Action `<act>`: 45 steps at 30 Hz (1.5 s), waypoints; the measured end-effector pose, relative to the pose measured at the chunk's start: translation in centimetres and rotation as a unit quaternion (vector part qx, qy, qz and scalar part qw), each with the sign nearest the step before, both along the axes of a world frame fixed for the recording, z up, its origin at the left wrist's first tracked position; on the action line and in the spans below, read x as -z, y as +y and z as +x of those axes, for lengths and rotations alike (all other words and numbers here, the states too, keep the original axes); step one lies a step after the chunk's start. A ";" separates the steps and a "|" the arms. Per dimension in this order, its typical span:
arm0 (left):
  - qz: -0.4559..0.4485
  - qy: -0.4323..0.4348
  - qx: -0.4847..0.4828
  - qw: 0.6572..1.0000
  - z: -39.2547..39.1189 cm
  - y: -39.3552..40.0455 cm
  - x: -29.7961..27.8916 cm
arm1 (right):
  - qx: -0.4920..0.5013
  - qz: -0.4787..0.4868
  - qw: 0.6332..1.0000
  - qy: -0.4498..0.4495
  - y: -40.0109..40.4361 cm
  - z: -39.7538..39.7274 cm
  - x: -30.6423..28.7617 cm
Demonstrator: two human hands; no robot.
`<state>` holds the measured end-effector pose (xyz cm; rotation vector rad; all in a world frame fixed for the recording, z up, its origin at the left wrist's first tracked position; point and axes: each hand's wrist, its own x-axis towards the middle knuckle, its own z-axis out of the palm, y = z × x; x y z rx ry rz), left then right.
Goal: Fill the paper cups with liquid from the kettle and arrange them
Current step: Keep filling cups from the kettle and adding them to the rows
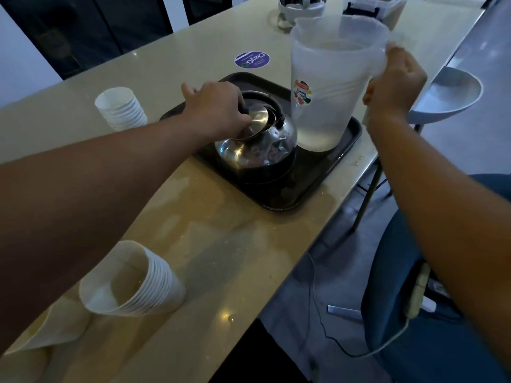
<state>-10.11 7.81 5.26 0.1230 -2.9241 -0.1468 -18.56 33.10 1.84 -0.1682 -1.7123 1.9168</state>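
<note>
A shiny steel kettle [257,150] stands on a dark tray [309,186] on the beige counter. My left hand [218,109] grips the knob of the kettle's lid [255,121], which sits tilted over the opening. My right hand [395,84] grips the handle of a tall translucent plastic jug [329,87] that stands on the tray's far right side with a little water at its bottom. One stack of white paper cups [121,109] stands at the far left. A second cup stack [130,283] stands near me, under my left forearm.
Water is spilled across the counter [221,244] between the tray and the near cups. A round purple sticker [252,60] lies behind the tray. A white bowl-shaped seat [453,92] and a blue chair [409,299] are off the counter's right edge. Appliances stand at the far end.
</note>
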 end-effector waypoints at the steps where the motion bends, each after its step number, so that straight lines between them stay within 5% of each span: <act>1: 0.007 -0.001 0.000 1.000 -0.2 -0.1 0.3 | 0.023 0.028 0.999 -0.003 -0.1 0.4 0.5; 6: 0.021 0.007 0.012 1.000 -0.6 -0.3 1.0 | 0.216 0.148 0.942 0.210 -1.2 4.3 0.7; 10: 0.021 -0.016 0.017 1.000 -1.1 -0.1 0.9 | 0.036 0.284 0.897 0.336 -5.7 7.6 0.9; 21: 0.006 -0.103 0.013 0.995 -3.6 0.1 -0.1 | -0.075 0.239 0.948 0.195 -8.1 7.3 1.3; 45: -0.020 -0.100 0.088 0.991 -4.2 -0.2 -0.5 | -0.029 0.178 0.971 0.157 -8.0 7.6 3.8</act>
